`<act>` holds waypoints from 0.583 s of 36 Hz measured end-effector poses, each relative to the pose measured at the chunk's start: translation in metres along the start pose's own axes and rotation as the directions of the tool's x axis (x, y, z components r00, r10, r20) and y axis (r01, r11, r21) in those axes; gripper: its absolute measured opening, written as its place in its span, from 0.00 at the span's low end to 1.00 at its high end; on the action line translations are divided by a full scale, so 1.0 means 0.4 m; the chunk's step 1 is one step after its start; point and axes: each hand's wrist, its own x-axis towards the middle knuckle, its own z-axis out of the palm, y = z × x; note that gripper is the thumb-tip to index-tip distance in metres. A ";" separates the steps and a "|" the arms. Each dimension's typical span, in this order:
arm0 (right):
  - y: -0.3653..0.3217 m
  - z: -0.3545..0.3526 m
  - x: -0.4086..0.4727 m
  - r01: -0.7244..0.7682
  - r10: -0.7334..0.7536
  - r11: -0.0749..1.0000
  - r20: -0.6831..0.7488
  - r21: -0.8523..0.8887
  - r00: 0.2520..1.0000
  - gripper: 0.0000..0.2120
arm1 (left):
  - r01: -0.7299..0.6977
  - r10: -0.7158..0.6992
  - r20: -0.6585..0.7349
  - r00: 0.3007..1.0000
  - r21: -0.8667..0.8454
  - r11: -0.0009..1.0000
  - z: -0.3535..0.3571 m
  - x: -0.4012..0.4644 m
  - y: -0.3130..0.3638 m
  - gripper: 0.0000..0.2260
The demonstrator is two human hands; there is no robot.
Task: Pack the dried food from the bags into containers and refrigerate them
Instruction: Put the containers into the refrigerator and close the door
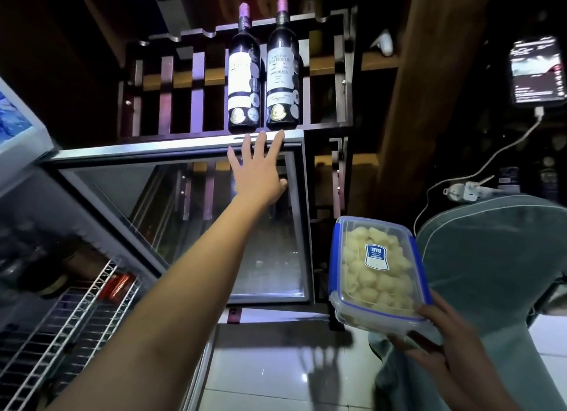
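Reaching out with fingers spread, the left hand [260, 171] is touching the top edge of the open glass fridge door [270, 257]. The right hand [429, 346] is gripping one lidded plastic container [376, 272] of pale dried food, near the door. Two wine bottles [264, 69] are lying on the wooden rack [343, 73] behind.

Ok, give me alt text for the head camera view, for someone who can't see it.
A person's left hand reaches to the top edge of an open glass fridge door, while the right hand holds a lidded container of pale dried food. Two wine bottles stand on a rack behind the door.
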 end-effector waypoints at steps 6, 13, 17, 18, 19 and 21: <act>-0.001 0.023 0.031 -0.058 0.057 0.998 -0.075 -0.010 0.996 0.19 | -0.030 0.032 0.044 0.999 -0.059 0.998 -0.012 0.022 0.003 0.43; 0.032 0.043 0.052 -0.044 0.045 0.992 0.006 -0.117 0.999 0.26 | -0.072 0.037 -0.101 0.994 -0.381 0.922 -0.097 -0.137 -0.046 0.41; 0.073 0.085 0.055 -0.091 0.112 0.979 0.110 -0.181 0.988 0.26 | 0.113 -0.042 0.110 0.993 -0.796 0.595 -0.098 -0.428 -0.076 0.37; 0.085 0.103 0.053 -0.100 0.129 0.973 0.134 -0.208 0.983 0.26 | 0.224 -0.090 0.207 0.974 -0.836 0.500 -0.086 -0.505 -0.081 0.36; 0.100 0.121 0.051 -0.107 0.146 0.967 0.158 -0.230 0.977 0.25 | 0.334 -0.143 0.301 0.943 -0.856 0.395 -0.071 -0.579 -0.085 0.35; 0.133 0.163 0.047 -0.126 0.186 0.953 0.203 -0.277 0.961 0.25 | 0.474 -0.235 0.428 0.873 -0.859 0.193 -0.048 -0.708 -0.092 0.33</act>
